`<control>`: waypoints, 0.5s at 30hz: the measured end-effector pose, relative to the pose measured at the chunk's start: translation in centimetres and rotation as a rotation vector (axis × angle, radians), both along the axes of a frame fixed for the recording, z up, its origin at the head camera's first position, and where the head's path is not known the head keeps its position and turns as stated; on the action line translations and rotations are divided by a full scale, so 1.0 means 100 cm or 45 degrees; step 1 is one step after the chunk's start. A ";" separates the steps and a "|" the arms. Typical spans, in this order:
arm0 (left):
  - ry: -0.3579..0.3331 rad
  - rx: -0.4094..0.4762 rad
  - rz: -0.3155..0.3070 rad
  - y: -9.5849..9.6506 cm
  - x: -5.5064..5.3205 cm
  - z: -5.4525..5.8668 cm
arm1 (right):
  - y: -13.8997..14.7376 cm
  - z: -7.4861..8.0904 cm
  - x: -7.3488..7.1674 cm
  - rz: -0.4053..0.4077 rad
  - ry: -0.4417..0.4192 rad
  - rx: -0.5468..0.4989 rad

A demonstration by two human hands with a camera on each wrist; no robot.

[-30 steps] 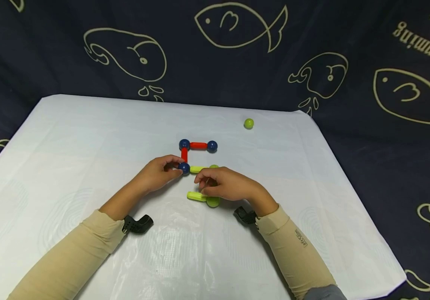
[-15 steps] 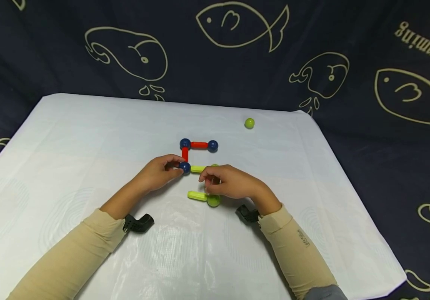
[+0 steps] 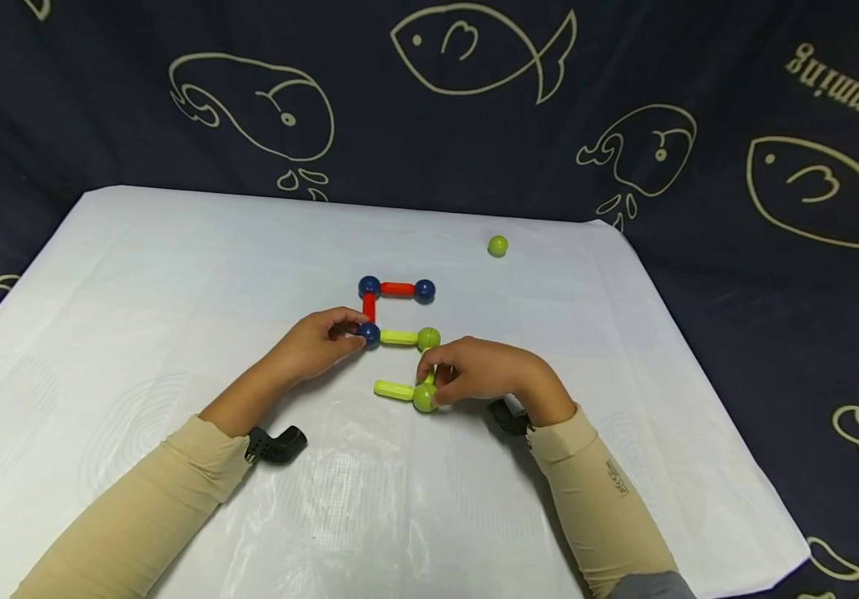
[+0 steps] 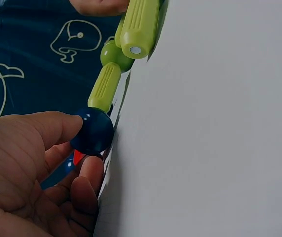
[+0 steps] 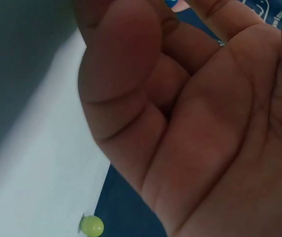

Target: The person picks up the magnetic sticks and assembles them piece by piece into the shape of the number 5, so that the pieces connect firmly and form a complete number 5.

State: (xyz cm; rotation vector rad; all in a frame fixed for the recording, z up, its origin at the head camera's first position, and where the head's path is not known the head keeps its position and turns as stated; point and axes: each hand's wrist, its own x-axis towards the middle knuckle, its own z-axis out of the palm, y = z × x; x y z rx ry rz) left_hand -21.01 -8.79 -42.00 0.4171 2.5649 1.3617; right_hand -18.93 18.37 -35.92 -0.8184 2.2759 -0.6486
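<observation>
On the white table lies a zigzag of magnetic rods and balls. My left hand (image 3: 317, 345) holds the blue ball (image 4: 92, 131) at its left corner, thumb on one side and fingers curled beneath. A red rod (image 3: 369, 308) runs from that ball to another blue ball (image 3: 369, 286). A yellow-green rod (image 3: 399, 338) joins it to a green ball (image 3: 429, 338). My right hand (image 3: 485, 368) has curled fingers and thumb at the near green ball (image 3: 424, 398), partly covering the rod above it. Another yellow-green rod (image 3: 394, 390) points left from this ball, its left end free.
A second red rod (image 3: 397, 289) leads to a blue ball (image 3: 425, 290) at the far side of the chain. One loose green ball (image 3: 498, 246) sits near the table's back edge. Behind the table (image 3: 197, 241) hangs a dark cloth with fish and whale drawings.
My right hand has shifted right and slightly nearer, uncovering the upper green ball; its thumb has come to the near green ball. My left hand stays on the blue ball.
</observation>
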 end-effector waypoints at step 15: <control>0.004 0.005 0.004 0.000 0.000 -0.001 | -0.006 -0.007 0.001 0.046 0.033 0.047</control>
